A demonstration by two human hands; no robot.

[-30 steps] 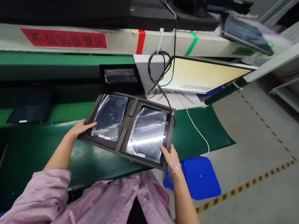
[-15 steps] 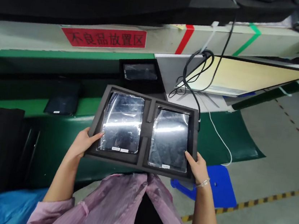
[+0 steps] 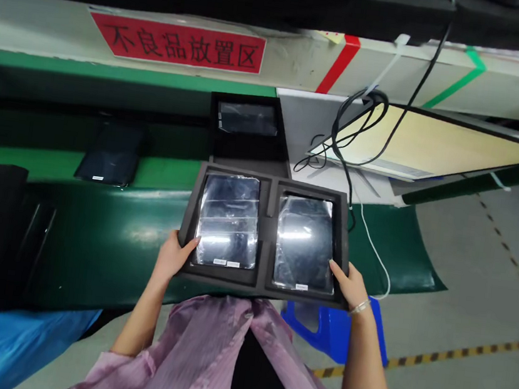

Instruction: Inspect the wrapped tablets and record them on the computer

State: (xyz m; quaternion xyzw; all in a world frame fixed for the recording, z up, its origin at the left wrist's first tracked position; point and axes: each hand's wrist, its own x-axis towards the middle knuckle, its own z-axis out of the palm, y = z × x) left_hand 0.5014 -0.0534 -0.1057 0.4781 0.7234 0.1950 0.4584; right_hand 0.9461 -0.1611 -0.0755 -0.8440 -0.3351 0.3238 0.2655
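A dark grey foam tray [image 3: 264, 264] is held in front of my body, over the near edge of the green-covered bench. Its two compartments each hold a film-wrapped tablet: the left tablet [image 3: 229, 221] has two small white labels at its lower edge, the right tablet [image 3: 306, 244] has one. My left hand [image 3: 175, 255] grips the left side, its thumb at the left tablet's edge. On the right side, my right hand [image 3: 349, 284] clasps the tray, thumb near the right tablet's edge. The fingers underneath are hidden.
Another tablet [image 3: 112, 154] lies on the bench [image 3: 95, 218] at left. Behind the tray sits a black tray [image 3: 246, 149] with a wrapped tablet. A tilted monitor [image 3: 417, 144] and hanging cables [image 3: 337, 135] are at right. A blue stool [image 3: 334, 333] stands below.
The foam tray, held in both hands, has shifted a little to the right in view and turned nearly level. The camera view has also moved slightly.
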